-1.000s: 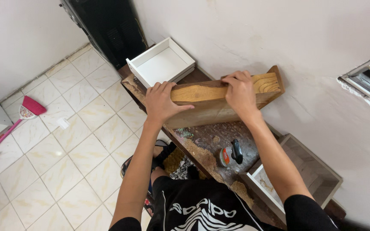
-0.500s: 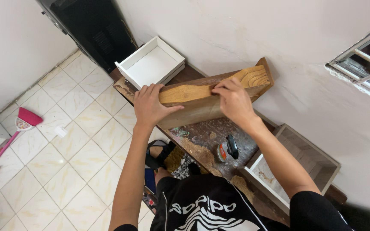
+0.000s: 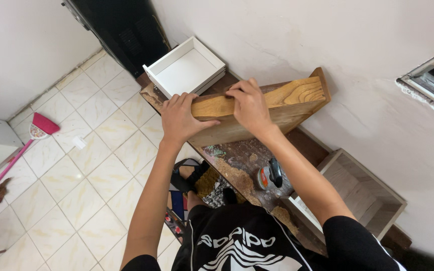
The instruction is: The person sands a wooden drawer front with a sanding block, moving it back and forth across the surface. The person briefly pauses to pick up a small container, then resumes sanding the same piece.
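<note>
Two hands, left hand [image 3: 181,116] and right hand [image 3: 247,102], gripping one wooden board [image 3: 277,108]; two drawers nearby.

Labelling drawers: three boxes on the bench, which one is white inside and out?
The white drawer at the bench's far end, beyond the left hand. The grey-brown drawer and the held wooden piece aren't white.

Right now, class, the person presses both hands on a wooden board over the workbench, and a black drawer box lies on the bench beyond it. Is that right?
Not quite: the drawer box is white, not black, as the head view shows. The rest holds: the left hand and the right hand both press on the wooden board over the workbench, and the box lies beyond it.
</note>
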